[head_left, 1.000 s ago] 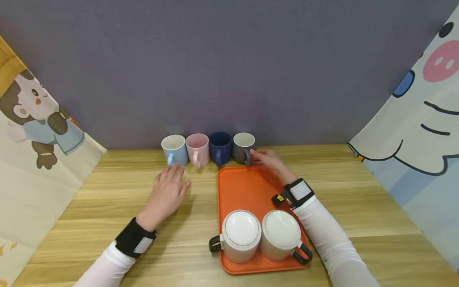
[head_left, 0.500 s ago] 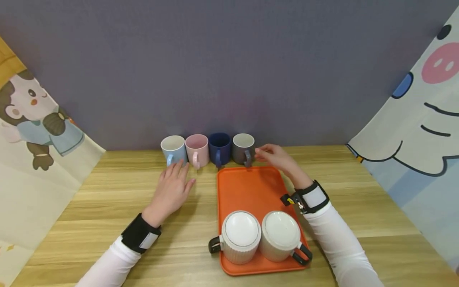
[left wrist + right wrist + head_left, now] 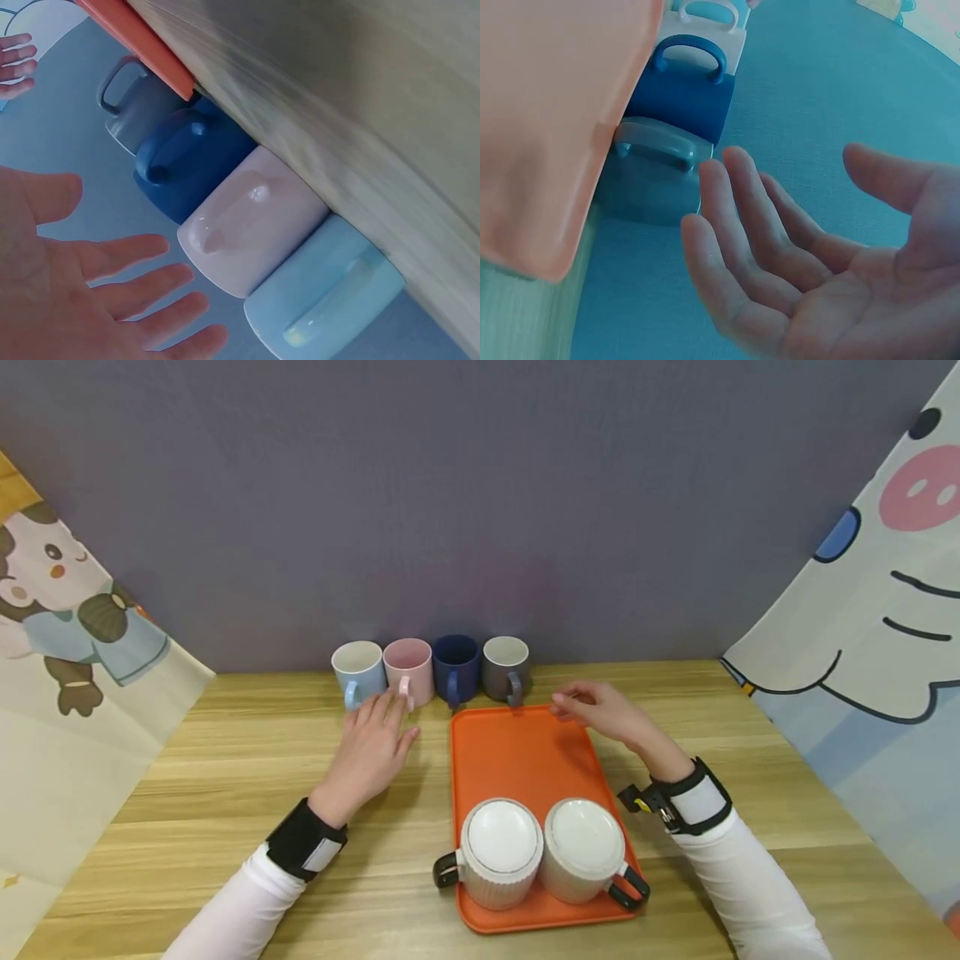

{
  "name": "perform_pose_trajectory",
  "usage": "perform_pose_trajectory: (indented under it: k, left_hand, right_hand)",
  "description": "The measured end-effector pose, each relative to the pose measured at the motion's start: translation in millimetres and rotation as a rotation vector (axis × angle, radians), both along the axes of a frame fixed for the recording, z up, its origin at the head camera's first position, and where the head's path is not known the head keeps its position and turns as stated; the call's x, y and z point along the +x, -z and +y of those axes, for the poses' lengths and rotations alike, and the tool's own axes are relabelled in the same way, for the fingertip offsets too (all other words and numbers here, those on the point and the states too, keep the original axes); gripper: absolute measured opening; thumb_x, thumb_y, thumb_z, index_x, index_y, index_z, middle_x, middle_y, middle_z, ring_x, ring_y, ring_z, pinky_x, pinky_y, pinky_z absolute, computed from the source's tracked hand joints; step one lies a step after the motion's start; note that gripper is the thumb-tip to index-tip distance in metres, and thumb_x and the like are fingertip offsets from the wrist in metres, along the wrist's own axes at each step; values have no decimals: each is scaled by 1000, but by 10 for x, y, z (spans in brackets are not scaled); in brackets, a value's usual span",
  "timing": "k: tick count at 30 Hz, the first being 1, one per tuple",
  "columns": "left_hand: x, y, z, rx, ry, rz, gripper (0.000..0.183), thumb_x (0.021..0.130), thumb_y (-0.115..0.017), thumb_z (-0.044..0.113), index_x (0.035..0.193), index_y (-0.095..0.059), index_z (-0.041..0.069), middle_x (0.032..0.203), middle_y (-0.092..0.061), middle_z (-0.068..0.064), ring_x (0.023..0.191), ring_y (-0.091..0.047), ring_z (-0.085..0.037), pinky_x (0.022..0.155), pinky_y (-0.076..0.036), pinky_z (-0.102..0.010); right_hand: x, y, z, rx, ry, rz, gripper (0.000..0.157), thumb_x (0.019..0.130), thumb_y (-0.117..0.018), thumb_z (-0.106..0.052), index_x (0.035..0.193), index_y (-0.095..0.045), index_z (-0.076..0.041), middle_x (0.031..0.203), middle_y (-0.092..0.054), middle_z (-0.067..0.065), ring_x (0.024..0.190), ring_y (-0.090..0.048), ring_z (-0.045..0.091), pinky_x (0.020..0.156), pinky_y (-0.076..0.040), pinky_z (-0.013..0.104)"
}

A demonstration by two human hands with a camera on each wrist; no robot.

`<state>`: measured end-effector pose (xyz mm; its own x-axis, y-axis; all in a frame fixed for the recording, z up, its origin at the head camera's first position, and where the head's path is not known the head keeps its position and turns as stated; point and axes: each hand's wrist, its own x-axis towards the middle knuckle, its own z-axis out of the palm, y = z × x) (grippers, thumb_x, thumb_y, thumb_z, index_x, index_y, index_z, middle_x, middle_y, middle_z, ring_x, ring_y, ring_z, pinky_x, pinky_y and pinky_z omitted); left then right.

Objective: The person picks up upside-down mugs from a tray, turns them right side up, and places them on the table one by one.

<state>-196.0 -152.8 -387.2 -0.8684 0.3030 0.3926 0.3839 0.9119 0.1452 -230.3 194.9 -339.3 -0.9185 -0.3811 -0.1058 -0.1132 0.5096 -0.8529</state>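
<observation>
Where the far edge of the desk [image 3: 262, 768] met the panel [image 3: 375, 527], 4 mugs stood upright in a row, left to right: the light blue mug [image 3: 369, 680], the pink mug [image 3: 422, 679], the navy mug [image 3: 468, 678] and the grey mug [image 3: 496, 680]. The tray [image 3: 510, 752] lay with its far edge just in front of the latter 2; the left inverted mug [image 3: 501, 852] and the right inverted mug [image 3: 584, 852] rested towards its near edge. The left hand [image 3: 367, 752] was released, fingers extended near the light blue and pink mugs. The right hand [image 3: 603, 711] was also released, fingers loosely bent, at the tray's far right corner. Each upright mug was judged to be glazed ceramic: rigid, moderately heavy, slippery along the wall and liable to chip. The recommended hold was the handle [image 3: 514, 689], with support against the wall. The head view overlaid the left fingertips on the mugs; the left wrist view showed a gap between them. Only the right wrist view exposed the unoccupied right palm, and only the head view showed the mugs' insides.
</observation>
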Motion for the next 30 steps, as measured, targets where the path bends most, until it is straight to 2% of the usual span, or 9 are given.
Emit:
perform_pose_trajectory:
  k: [12, 21, 25, 30]
  left_hand:
    - [-41, -22, 157, -7, 14, -35, 53, 96, -52, 34, 134, -47, -2, 145, -40, -23, 129, -38, -42, 104, -32, -58]
    - [-55, -34, 265, 0, 27, -32, 55, 96, -53, 35, 136, -45, -1, 143, -41, -23, 130, -38, -42, 104, -32, -58]
    - [-63, -32, 309, 1, 33, -18, 54, 96, -52, 34, 136, -45, -1, 142, -42, -23, 131, -37, -41, 105, -31, -57]
    - [-77, -22, 363, -4, 47, -11, 52, 96, -52, 33, 135, -47, -1, 140, -44, -23, 132, -36, -40, 105, -31, -56]
  right_hand:
    - [278, 33, 257, 101, -91, -49, 49, 97, -52, -35, 121, -54, 8, 110, -67, 22, 101, -65, 34, 89, -50, 48]
    - [433, 109, 396, 55, -136, -89, 44, 98, -53, -28, 116, -56, 12, 105, -66, 23, 101, -64, 33, 89, -52, 43]
    - [511, 130, 462, 72, -163, -79, 41, 97, -54, -29, 112, -59, 10, 102, -68, 20, 99, -64, 32, 87, -53, 41]
    - [615, 128, 572, 141, -252, -63, 32, 96, -57, -28, 105, -64, 1, 96, -70, 12, 91, -65, 25, 80, -53, 31]
